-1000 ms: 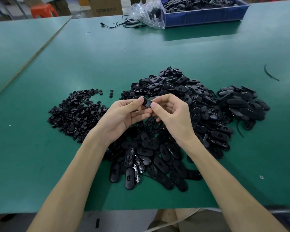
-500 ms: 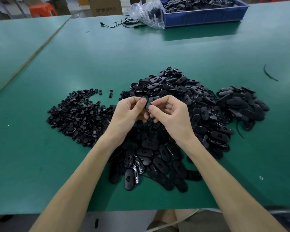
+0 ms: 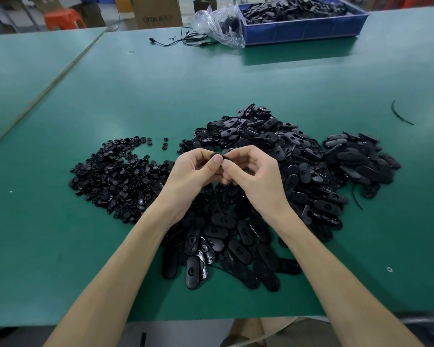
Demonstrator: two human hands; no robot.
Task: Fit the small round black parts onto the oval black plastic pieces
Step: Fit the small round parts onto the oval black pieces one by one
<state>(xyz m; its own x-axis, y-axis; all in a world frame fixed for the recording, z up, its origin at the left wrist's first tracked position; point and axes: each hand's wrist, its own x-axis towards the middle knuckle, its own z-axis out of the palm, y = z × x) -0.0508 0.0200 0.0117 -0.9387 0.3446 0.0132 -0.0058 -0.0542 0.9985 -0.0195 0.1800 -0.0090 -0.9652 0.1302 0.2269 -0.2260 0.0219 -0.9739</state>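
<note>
My left hand (image 3: 196,171) and my right hand (image 3: 253,174) meet above the middle pile, thumbs pressed together on one oval black piece (image 3: 221,156) that both pinch between them; most of it is hidden by my fingers. Whether a round part sits on it I cannot tell. A heap of small round black parts (image 3: 118,176) lies on the green table to the left. A large pile of oval black pieces (image 3: 273,151) spreads under and behind my hands, with a smaller separate pile (image 3: 358,159) at the right.
A blue crate (image 3: 303,28) full of black parts stands at the far edge, a crumpled clear bag (image 3: 218,23) and a black cable (image 3: 186,41) beside it. A thin black strip (image 3: 400,113) lies at the right. The table's near edge (image 3: 211,319) runs below my forearms.
My hands have closed in on each other and curled tighter round the oval piece, thumbs now touching. The piece, plainly showing a second ago, is nearly covered.
</note>
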